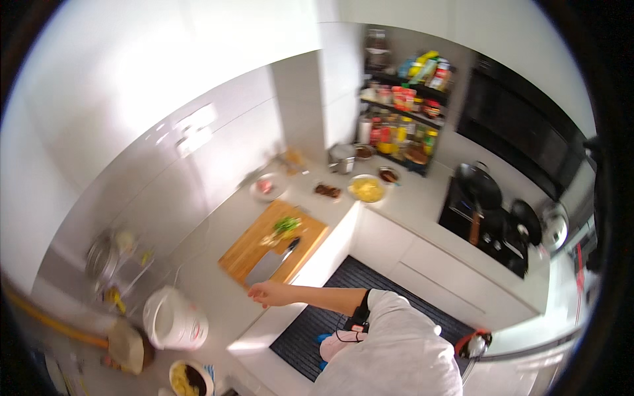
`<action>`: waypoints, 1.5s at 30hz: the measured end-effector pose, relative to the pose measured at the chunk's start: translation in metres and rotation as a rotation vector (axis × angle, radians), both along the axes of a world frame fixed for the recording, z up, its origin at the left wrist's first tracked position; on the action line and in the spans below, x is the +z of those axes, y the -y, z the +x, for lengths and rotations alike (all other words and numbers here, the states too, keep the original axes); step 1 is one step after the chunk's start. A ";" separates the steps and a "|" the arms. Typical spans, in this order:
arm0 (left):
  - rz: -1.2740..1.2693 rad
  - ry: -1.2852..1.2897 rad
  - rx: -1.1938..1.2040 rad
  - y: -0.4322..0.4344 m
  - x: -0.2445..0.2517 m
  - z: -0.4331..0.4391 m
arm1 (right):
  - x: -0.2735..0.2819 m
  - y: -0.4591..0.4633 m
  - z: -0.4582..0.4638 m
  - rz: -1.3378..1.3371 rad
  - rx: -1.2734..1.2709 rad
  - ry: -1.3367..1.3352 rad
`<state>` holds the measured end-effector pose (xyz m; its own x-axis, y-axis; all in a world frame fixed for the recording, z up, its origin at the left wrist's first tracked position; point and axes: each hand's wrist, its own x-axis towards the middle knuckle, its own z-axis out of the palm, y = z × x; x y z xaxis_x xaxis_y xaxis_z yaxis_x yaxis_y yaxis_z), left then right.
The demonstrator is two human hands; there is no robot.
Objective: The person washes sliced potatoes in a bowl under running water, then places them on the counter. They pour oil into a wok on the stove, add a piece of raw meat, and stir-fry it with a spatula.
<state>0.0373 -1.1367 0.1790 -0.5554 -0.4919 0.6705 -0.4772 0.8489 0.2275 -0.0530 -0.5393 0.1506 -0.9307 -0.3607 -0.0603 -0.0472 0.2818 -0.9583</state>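
My right hand (pixel 270 294) reaches in over the near edge of the counter, its fingers loosely bent and no object visible in them. Just beyond the fingertips is the blade end of a cleaver (pixel 265 266) with a black handle. The cleaver lies flat on a wooden cutting board (pixel 242 252). Chopped green onion (pixel 287 225) is heaped on the board, with pale and yellow chopped pieces (pixel 271 240) beside it. Behind the board stands a white plate with pinkish food (pixel 265 186), possibly meat. My left hand is out of view.
A white plastic bucket (pixel 174 319) and a bowl of yellow and dark food (pixel 187 380) stand at lower left. Further along are a plate of yellow food (pixel 367 189), a seasoning rack (pixel 401 111) and a black wok (pixel 479 185) on the stove. A dark ribbed mat (pixel 297 346) covers the floor.
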 end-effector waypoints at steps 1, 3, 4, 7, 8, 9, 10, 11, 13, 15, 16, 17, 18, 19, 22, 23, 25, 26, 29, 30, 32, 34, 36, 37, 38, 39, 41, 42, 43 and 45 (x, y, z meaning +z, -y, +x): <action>-0.036 -0.080 -0.054 -0.025 0.001 -0.007 | 0.006 -0.019 0.009 0.003 -0.029 -0.016; -0.090 -0.202 -0.186 -0.067 0.008 -0.027 | 0.026 -0.051 0.027 0.019 -0.103 -0.026; -0.117 -0.263 -0.256 -0.093 0.010 -0.032 | 0.033 -0.070 0.039 0.022 -0.137 -0.032; -0.141 -0.376 -0.467 -0.167 0.019 -0.048 | 0.049 -0.136 0.081 0.054 -0.266 -0.052; -0.136 -0.391 -0.537 -0.192 0.020 -0.054 | 0.051 -0.158 0.097 0.046 -0.310 -0.046; -0.120 -0.400 -0.601 -0.210 0.016 -0.060 | 0.048 -0.178 0.114 0.045 -0.387 -0.042; -0.118 -0.402 -0.662 -0.232 0.015 -0.064 | 0.046 -0.201 0.134 0.066 -0.433 -0.071; -0.099 -0.396 -0.727 -0.254 0.013 -0.068 | 0.044 -0.226 0.155 0.072 -0.477 -0.060; -0.035 -0.338 -0.826 -0.297 0.005 -0.075 | 0.036 -0.274 0.203 0.104 -0.545 -0.050; 0.168 -0.086 -0.823 -0.343 -0.011 -0.077 | 0.028 -0.320 0.250 0.118 -0.630 0.025; 0.118 -0.121 -0.940 -0.368 -0.018 -0.084 | 0.023 -0.338 0.274 0.142 -0.704 0.062; 0.134 -0.025 -0.939 -0.394 -0.021 -0.093 | 0.019 -0.356 0.297 0.151 -0.774 0.107; 0.150 0.073 -0.937 -0.420 -0.023 -0.097 | 0.016 -0.371 0.319 0.181 -0.818 0.068; 0.167 0.177 -0.930 -0.446 -0.027 -0.094 | 0.014 -0.382 0.343 0.198 -0.857 0.042; 0.305 0.250 -1.028 -0.536 -0.034 -0.074 | 0.021 -0.415 0.402 -0.091 -0.992 0.089; 0.298 0.253 -1.100 -0.566 -0.036 -0.066 | 0.026 -0.423 0.422 -0.258 -1.021 0.092; 0.325 0.297 -1.248 -0.620 -0.032 -0.057 | 0.043 -0.440 0.459 -0.276 -1.247 -0.124; 0.352 0.269 -1.380 -0.641 -0.032 -0.051 | 0.054 -0.450 0.478 -0.286 -1.368 -0.302; 0.435 0.405 -1.420 -0.701 -0.041 -0.051 | 0.101 -0.502 0.544 0.427 -1.758 -0.807; 0.405 0.328 -1.529 -0.718 -0.047 -0.050 | 0.120 -0.517 0.571 0.497 -1.853 -0.905; 0.486 0.571 -1.428 -0.752 -0.057 -0.060 | 0.153 -0.531 0.628 0.870 -2.041 -0.839; 0.305 0.632 -1.597 -0.778 -0.066 -0.063 | 0.182 -0.551 0.668 0.828 -2.114 -0.997; 0.393 0.769 -1.618 -0.804 -0.074 -0.067 | 0.196 -0.558 0.696 0.711 -2.150 -1.009; 0.545 0.783 -1.653 -0.819 -0.079 -0.067 | 0.195 -0.558 0.704 0.582 -2.161 -1.007; 0.585 0.873 -1.579 -0.834 -0.084 -0.069 | 0.190 -0.558 0.709 0.567 -2.195 -0.952; 0.576 0.818 -1.656 -0.844 -0.088 -0.071 | 0.181 -0.557 0.713 0.502 -2.266 -0.883; 0.565 0.824 -1.651 -0.870 -0.100 -0.077 | 0.157 -0.558 0.721 0.539 -2.302 -0.788; 0.549 0.819 -1.678 -0.881 -0.104 -0.083 | 0.144 -0.561 0.727 0.625 -2.305 -0.773; 0.554 0.847 -1.676 -0.890 -0.107 -0.089 | 0.138 -0.569 0.739 0.788 -2.334 -0.756; 0.518 0.813 -1.740 -0.906 -0.111 -0.105 | 0.150 -0.590 0.781 1.075 -2.553 -0.709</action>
<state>-0.0680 -0.2304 0.0684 -0.6119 0.7890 0.0548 0.5416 0.3675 0.7560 0.7279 0.0512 0.3003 0.5160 0.3966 0.7593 0.7182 0.2828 -0.6358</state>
